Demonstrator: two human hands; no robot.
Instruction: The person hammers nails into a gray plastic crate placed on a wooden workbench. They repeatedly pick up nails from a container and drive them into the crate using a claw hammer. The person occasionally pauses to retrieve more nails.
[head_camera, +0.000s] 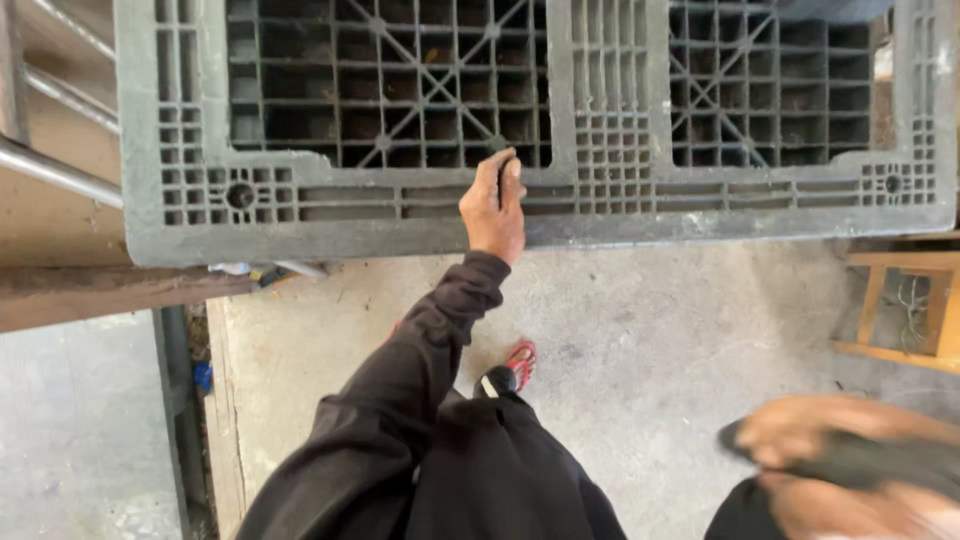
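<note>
We look down from head height at a large grey plastic pallet (540, 120) held up on edge in front of us, its lower rim hanging above the concrete floor (640, 340). Our left hand (494, 205) reaches out in a dark sleeve and grips that lower rim near the middle, fingers hooked up through an opening in the grid, thumb on the face. Our right hand (840, 465) sits low at the right corner, badly blurred; it seems closed around something dark, but we cannot tell for sure.

The pallet looks stiff and rigid, moulded in a lattice of ribs, so it likely will not flex. We judge it bulky and fairly heavy, awkward for one hand. The open grid slots and thick outer rim offer firm, non-slip holds. A red sandal (520, 362) shows below.
</note>
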